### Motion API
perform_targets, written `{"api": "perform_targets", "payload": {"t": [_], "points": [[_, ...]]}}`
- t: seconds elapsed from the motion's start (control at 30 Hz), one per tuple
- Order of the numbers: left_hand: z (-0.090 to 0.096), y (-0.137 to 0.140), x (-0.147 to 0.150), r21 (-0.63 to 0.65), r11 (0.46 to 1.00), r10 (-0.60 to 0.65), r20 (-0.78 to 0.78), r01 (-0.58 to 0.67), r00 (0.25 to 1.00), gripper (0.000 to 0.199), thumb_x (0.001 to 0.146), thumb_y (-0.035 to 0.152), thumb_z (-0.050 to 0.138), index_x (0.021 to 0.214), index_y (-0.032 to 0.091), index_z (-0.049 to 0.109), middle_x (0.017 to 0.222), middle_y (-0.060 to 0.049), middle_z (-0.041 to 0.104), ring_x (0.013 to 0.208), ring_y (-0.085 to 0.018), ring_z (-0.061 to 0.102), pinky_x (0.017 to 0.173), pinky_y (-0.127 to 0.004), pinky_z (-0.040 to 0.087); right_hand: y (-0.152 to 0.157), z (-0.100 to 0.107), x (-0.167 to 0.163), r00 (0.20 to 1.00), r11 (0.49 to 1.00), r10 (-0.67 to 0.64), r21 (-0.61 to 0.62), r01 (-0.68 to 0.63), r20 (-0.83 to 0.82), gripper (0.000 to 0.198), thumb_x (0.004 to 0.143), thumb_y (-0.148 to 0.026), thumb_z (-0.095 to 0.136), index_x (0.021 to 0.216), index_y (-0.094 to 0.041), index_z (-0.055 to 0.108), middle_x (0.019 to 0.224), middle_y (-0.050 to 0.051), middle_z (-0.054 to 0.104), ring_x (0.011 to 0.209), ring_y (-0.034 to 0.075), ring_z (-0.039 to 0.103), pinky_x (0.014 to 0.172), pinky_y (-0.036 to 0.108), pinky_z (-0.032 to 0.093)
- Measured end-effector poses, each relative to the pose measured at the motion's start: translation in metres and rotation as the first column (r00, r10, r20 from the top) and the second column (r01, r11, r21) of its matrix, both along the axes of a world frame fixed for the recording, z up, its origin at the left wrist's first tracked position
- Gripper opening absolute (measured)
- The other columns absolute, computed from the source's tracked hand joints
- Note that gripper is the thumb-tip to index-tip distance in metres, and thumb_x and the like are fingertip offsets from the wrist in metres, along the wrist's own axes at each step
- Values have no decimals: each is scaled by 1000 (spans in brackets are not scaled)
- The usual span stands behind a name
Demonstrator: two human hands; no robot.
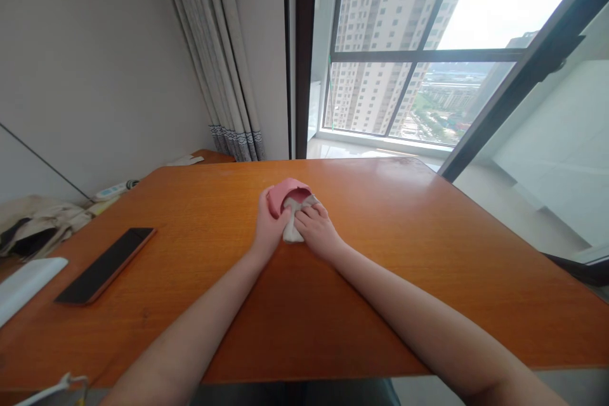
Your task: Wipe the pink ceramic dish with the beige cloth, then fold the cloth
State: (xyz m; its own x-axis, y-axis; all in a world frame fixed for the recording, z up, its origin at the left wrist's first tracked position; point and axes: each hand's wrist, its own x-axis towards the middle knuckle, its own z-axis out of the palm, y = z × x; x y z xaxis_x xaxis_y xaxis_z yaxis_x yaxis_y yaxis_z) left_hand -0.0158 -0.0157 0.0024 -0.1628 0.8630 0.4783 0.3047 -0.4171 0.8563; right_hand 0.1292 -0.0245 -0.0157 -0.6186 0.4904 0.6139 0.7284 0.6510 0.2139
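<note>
A pink slipper (286, 188) is held above the far middle of the wooden table, its opening facing me. My left hand (270, 222) grips its left side, with the thumb toward the front and the fingers mostly behind it. A light grey cloth (294, 228) lies against the slipper's opening and hangs down between my hands. My right hand (316, 228) presses on the cloth with bent fingers, holding it at the slipper's right front. The lower part of the slipper is hidden behind cloth and hands.
On the left of the wooden table (404, 254) lies a dark phone-like slab (107, 266), with a white object (28, 285) beside it. A power strip (111, 191) and crumpled fabric (38, 222) sit past the left edge. A white cable (52, 390) shows at the near left.
</note>
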Motion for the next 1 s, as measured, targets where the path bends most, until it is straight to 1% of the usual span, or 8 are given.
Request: {"api": "perform_targets", "payload": {"t": [0.1,0.27,0.4,0.57,0.67,0.77,0.83,1.0], "points": [[-3,-6,8,69,997,14,57,-18,998,58,75,20,55,129,20,35,135,-10,42,127,-21,40,108,-35,29,0,3,3,999,999,40,19,-39,-31,17,90,-15,44,94,-17,60,82,4,60,83,19,47,87,37,30],[1,5,-12,42,999,-3,-91,7,996,54,70,13,50,123,19,45,126,-8,53,120,-22,48,106,-37,33,4,9,2,992,993,116,8,-116,55,20,91,-15,40,91,-18,60,85,4,60,89,18,48,98,38,27],[5,10,-20,32,999,-19,-161,25,987,56,68,12,51,124,20,49,129,-7,52,122,-23,46,109,-37,30,6,4,2,996,997,54,46,-57,67,20,91,-14,39,93,-18,59,88,5,60,90,19,48,98,38,27],[-4,-3,6,21,997,71,93,-74,993,67,71,20,58,132,19,32,129,-11,46,120,-22,47,104,-36,36,1,-3,1,999,999,42,15,-43,15,16,89,-15,44,91,-18,60,82,4,61,84,19,48,91,38,29],[-10,-5,13,-50,995,93,173,-86,980,52,72,22,57,121,19,40,121,-9,51,114,-20,50,101,-34,38,-1,-2,1,998,998,58,6,-58,-2,17,88,-14,45,93,-18,61,81,4,61,85,19,48,91,37,29],[-7,4,2,-110,993,49,106,-37,993,38,70,16,52,108,19,49,107,-6,58,104,-20,56,97,-34,41,2,3,0,996,996,86,-19,-85,37,17,89,-14,43,88,-19,60,79,3,60,84,18,48,96,37,28],[-1,12,-10,-98,995,30,27,-27,999,39,68,13,52,106,19,52,110,-6,59,107,-21,54,100,-36,39,4,5,-1,995,997,80,-12,-80,54,18,91,-15,41,89,-20,59,82,3,60,87,17,48,98,37,26],[7,10,-15,-39,999,13,-17,-14,1000,54,70,16,54,123,20,46,113,-7,59,108,-22,55,99,-38,39,1,5,-2,997,998,43,46,-45,57,18,92,-15,40,90,-20,57,81,2,60,85,17,48,91,35,27]]}}
